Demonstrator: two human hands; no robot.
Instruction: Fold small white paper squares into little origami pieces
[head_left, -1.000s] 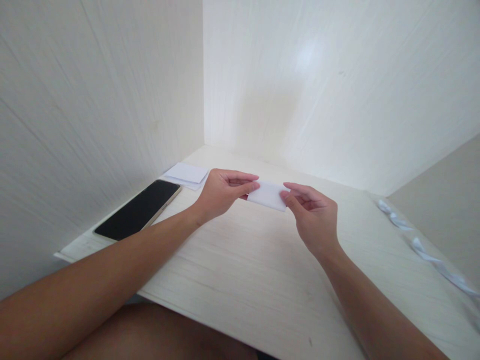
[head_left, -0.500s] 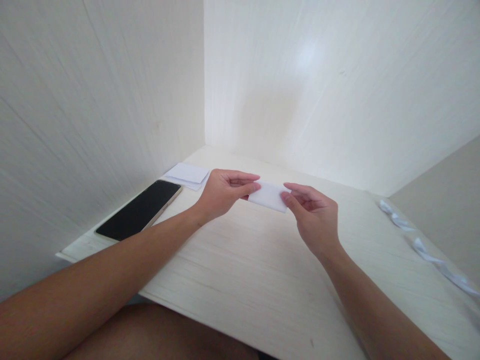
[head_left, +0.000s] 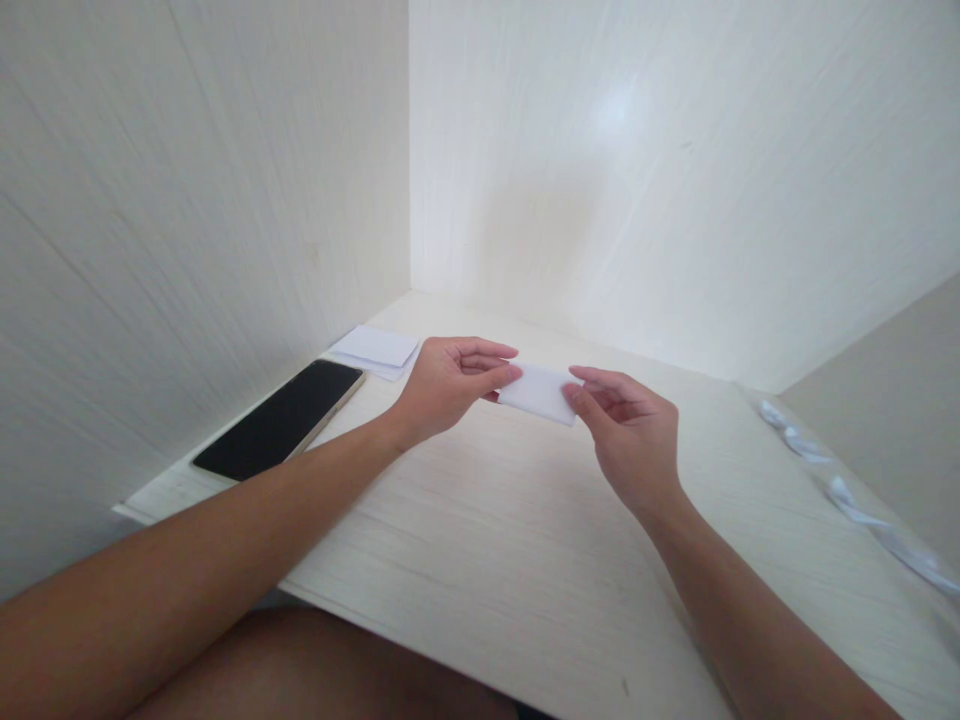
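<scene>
Between my two hands a small white piece of folded paper (head_left: 537, 391) is held up above the pale tabletop (head_left: 480, 540). My left hand (head_left: 457, 385) pinches its left end, thumb on the near face and fingers behind. At the right end, my right hand (head_left: 630, 425) grips it between thumb and fingers. The parts of the fingers behind the paper are hidden. Left of my left hand, more white folded paper (head_left: 375, 345) lies on the table.
A black-screened phone (head_left: 277, 420) lies by the left wall (head_left: 225, 220). Twisted strips of white paper (head_left: 855, 500) lie along the table's right edge. A back wall (head_left: 660, 180) rises behind the table. My leg (head_left: 322, 660) shows below the front edge.
Almost nothing differs. Both hands keep their hold on the folded paper, with only a very slight shift to the right in view.
</scene>
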